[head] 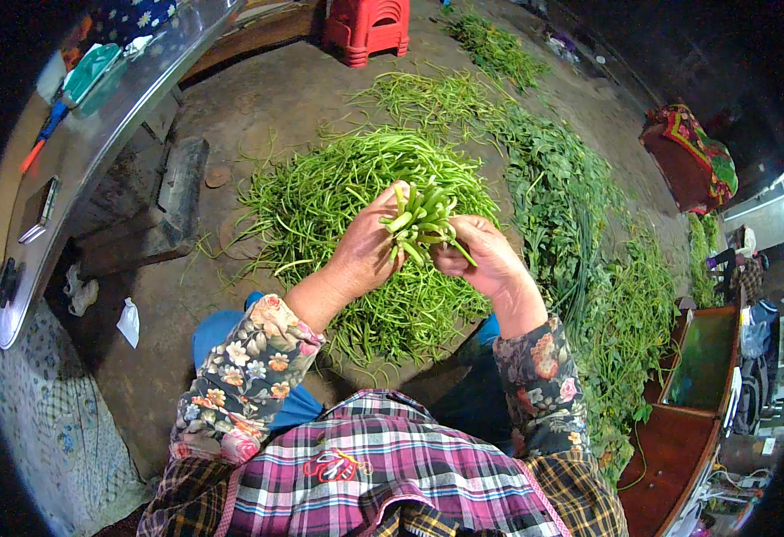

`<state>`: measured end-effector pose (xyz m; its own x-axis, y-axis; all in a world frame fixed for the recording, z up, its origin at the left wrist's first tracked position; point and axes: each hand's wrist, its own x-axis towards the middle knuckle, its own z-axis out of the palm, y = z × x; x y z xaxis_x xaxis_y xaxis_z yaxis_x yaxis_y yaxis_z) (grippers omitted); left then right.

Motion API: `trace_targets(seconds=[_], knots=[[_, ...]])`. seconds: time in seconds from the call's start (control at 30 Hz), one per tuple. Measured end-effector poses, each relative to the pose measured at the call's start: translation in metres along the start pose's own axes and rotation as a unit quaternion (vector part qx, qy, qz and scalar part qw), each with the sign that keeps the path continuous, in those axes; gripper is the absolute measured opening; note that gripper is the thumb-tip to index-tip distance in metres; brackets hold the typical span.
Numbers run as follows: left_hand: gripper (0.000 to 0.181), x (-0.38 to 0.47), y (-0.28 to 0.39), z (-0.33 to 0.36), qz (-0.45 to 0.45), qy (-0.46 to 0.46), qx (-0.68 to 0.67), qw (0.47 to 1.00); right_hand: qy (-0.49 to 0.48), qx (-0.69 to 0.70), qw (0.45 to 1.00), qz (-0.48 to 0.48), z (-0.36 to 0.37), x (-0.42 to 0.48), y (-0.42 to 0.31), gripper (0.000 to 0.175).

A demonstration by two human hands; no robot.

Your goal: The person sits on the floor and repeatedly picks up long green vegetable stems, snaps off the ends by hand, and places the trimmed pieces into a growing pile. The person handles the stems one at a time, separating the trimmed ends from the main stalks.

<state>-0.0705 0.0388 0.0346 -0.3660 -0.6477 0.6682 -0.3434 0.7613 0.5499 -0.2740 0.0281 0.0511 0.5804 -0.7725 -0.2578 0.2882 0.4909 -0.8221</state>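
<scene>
My left hand is wrapped around a bundle of green plant stems, their thick cut ends pointing up towards me. At the bundle's right side, my right hand pinches a stem between thumb and fingers; its fingertips are partly hidden. Below both hands a large heap of loose green stems spreads over the floor between my knees.
Leafy vines lie in a long row on the right. Stacked red plastic stools stand at the far side. On the left are a table and a dark wooden bench-like piece. A reddish-brown wooden cabinet stands at lower right.
</scene>
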Motion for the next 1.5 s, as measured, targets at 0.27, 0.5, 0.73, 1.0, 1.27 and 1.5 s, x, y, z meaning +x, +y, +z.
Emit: trace_targets(seconds=[0.27, 0.5, 0.73, 1.0, 1.27, 1.5], knots=[[0.02, -0.002, -0.007, -0.002, -0.291, 0.102, -0.291, 0.905, 0.03, -0.038, 0.998, -0.033, 0.012, 0.002, -0.013, 0.027], [0.02, -0.003, -0.018, -0.031, -0.44, 0.123, -0.555, 0.695, 0.138, -0.549, 0.791, -0.232, 0.015, -0.021, -0.02, 0.019], [0.027, -0.009, -0.018, -0.034, -0.391, 0.033, -0.606, 0.692, 0.071, -0.699, 0.638, -0.315, 0.035, -0.015, -0.008, 0.012], [0.023, 0.002, 0.004, -0.035, -0.409, -0.005, -0.626, 0.663, 0.035, -0.662, 0.703, -0.257, 0.03, -0.014, 0.0, 0.017], [0.019, 0.002, -0.017, -0.049, -0.349, 0.105, -0.598, 0.714, 0.056, -0.635, 0.757, -0.146, 0.003, -0.002, -0.003, 0.023], [0.019, -0.012, -0.035, -0.103, -0.306, 0.209, -0.64, 0.673, 0.134, -0.662, 0.738, -0.003, -0.125, 0.034, 0.046, 0.026]])
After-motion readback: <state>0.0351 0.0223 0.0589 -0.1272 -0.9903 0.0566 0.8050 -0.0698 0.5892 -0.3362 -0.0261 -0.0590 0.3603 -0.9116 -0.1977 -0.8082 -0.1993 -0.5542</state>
